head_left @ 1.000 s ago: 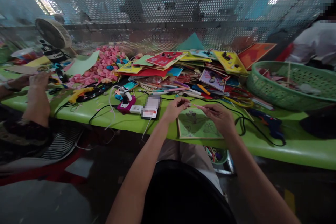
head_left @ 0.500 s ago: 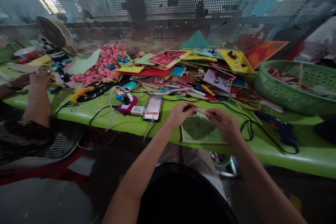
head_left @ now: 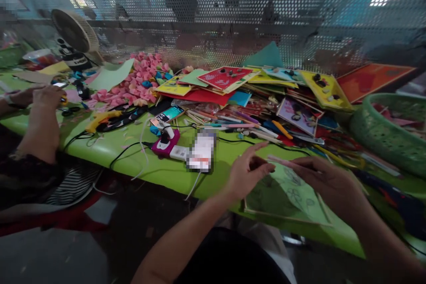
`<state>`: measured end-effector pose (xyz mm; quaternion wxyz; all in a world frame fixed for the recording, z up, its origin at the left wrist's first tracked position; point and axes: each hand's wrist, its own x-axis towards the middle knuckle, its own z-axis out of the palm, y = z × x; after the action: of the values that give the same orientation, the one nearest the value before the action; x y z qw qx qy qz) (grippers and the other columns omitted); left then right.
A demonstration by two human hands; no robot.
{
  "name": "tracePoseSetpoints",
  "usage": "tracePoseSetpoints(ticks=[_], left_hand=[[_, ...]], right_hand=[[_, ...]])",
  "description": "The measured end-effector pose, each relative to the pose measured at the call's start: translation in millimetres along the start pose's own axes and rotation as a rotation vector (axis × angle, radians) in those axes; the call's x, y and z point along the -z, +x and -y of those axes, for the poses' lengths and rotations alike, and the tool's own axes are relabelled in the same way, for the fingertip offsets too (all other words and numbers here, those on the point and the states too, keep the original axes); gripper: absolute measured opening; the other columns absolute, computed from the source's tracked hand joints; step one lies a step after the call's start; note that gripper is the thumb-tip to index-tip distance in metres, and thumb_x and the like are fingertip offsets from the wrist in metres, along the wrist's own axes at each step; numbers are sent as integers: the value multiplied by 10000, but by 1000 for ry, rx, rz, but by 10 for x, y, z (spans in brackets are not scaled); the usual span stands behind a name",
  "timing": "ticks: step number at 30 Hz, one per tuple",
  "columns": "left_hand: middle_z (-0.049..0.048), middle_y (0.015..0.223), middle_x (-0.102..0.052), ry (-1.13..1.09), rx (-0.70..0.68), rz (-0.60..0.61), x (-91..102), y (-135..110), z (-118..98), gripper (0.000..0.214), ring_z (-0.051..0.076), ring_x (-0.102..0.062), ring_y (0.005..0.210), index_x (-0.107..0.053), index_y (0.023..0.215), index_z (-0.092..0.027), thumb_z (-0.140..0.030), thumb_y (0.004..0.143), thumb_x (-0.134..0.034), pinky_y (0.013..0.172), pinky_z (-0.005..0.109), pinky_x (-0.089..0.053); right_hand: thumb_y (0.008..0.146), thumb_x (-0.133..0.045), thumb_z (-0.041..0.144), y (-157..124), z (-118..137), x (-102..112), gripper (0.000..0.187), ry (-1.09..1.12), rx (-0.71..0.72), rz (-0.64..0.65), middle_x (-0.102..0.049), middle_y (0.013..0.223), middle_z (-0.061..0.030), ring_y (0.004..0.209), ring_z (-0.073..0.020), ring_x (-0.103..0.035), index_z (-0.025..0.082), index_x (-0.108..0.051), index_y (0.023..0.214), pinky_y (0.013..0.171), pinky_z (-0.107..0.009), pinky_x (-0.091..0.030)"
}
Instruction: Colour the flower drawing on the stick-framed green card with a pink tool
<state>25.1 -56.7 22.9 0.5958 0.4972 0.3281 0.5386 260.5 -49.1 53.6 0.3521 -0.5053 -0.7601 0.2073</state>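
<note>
Between the finger and thumb of my right hand is a thin, pale pink strip, perhaps rolled paper; I cannot make out its kind. My left hand is just left of the strip's free end, thumb and fingers apart, holding nothing. Below both hands, near the table's front edge, lies a light green card with a thin wooden border and line drawings of flowers. A shadow covers its left part, and my right hand hides some of its upper right.
A phone and a magenta power socket with cables lie to the left. Behind are pens, a heap of coloured cards and pink paper pieces. At right are a green basket and glue gun. A co-worker's hands work at far left.
My left hand has let go of the pink strip and opened, while my right hand keeps it. The view has shifted, so the card and both hands appear lower and further right.
</note>
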Motion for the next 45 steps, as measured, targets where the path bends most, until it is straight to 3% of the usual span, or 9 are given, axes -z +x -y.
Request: tracePoseSetpoints(ticks=[3,5,7,12,18,22,27,34,45], left_hand=[[12,852,-656,67,6,-110,25,-50,-47,461,152,-576,734,-701,1275,-250,-458,871,-782,665,275,-447],[29,832,-660,110,39,-85,42,-74,-62,250,155,-559,719,-748,1025,-228,-440,892,-738,653,283,-438],[42,789,-671,141,56,-41,43,-93,-69,205,168,-577,722,-722,831,-225,-422,887,-724,659,292,-443],[50,852,-760,216,71,17,0,-139,-122,130,175,-668,796,-767,863,-192,-315,876,-727,717,273,-489],[43,866,-787,243,72,98,27,-186,-170,143,166,-705,802,-818,929,-183,-299,876,-753,755,258,-512],[38,831,-770,236,69,166,51,-197,-153,194,164,-699,791,-830,974,-196,-347,894,-739,778,267,-529],[48,879,-790,287,30,325,74,-200,-43,307,175,-737,840,-822,1115,-230,-450,958,-677,846,277,-550],[8,985,-823,333,69,505,81,-162,147,394,167,-761,905,-797,1249,-321,-569,968,-675,901,256,-541],[41,858,-780,295,23,412,112,-161,-11,379,174,-741,842,-813,1154,-228,-522,975,-654,834,267,-542]], right_hand=[[916,-671,660,351,-98,110,363,-80,29,-36,-803,958,-84,813,-323,-735,350,-817,1035,717,-438,-560],[931,-641,667,634,-156,98,390,-116,83,-30,-793,944,-101,834,-345,-730,329,-813,1023,744,-451,-544],[950,-616,638,914,-184,4,379,-159,136,17,-793,955,-105,845,-346,-727,315,-806,1013,765,-460,-545],[1013,-539,477,1490,-73,-469,334,-256,255,190,-798,1040,-109,959,-314,-735,244,-763,1098,871,-454,-558],[1027,-489,305,1948,82,-1079,311,-338,359,243,-802,1139,-144,1079,-315,-735,192,-757,1139,943,-456,-574],[1008,-528,286,2029,55,-1200,323,-401,419,192,-796,1200,-162,1148,-338,-724,174,-766,1194,979,-473,-575],[1020,-519,310,1967,-123,-923,304,-416,382,113,-817,1134,-100,1059,-301,-753,251,-786,1153,940,-444,-582],[977,-547,346,2010,-510,-672,284,-550,331,151,-796,1021,-141,987,-327,-731,192,-782,1013,857,-442,-553],[966,-548,406,2087,-530,-761,263,-663,215,227,-772,946,-127,884,-299,-712,204,-705,902,733,-376,-508]])
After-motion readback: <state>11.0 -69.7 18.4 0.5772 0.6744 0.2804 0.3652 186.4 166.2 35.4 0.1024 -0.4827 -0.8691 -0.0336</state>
